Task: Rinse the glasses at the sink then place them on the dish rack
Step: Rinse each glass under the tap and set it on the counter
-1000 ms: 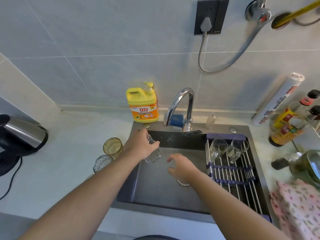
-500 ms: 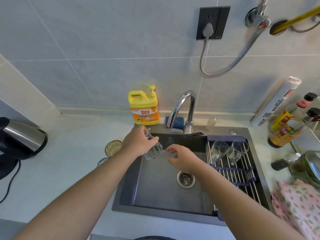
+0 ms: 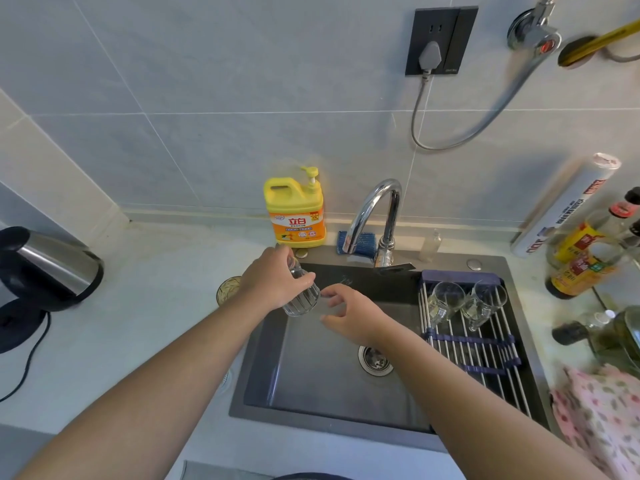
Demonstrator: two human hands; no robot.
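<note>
**dishfan:** What have you got on the head cam right now? Where's the glass?

**op_remote:** I've got a clear ribbed glass (image 3: 300, 299) in my left hand (image 3: 273, 278), with the fingers and thumb wrapped round its side. It's tipped over at an angle with the wide end lower, and it's held in the air above the back left corner of the sink (image 3: 311, 386), right by the edge where the table (image 3: 138, 323) starts.

**dishfan:** And the other hand?

**op_remote:** My right hand (image 3: 349, 317) is over the basin just beside the glass. The fingers are loosely curled and spread, and it's not gripping anything. The fingertips are right up at the lower end of the glass, but I honestly can't tell whether they're touching it. The drain (image 3: 375, 360) is showing just below that wrist.

**dishfan:** Anything on the rack yet?

**op_remote:** Yep, there are two clear glasses (image 3: 445, 301) (image 3: 483, 301) side by side at the far end of the dish rack (image 3: 478, 348). The rack is a roll-up set of bars laid across the right side of the sink. There's also an amber glass (image 3: 228, 289) on the table, half hidden behind my left wrist.

**dishfan:** What else is around?

**op_remote:** The chrome faucet (image 3: 377, 209) arches over the back rim, with a blue sponge (image 3: 363, 242) behind it. A yellow soap bottle (image 3: 295, 213) stands to its left against the wall. There's a kettle (image 3: 48, 268) far left on the table, sauce bottles (image 3: 581, 258) on the right, and a pink floral cloth (image 3: 602, 417) at the near right.
</note>
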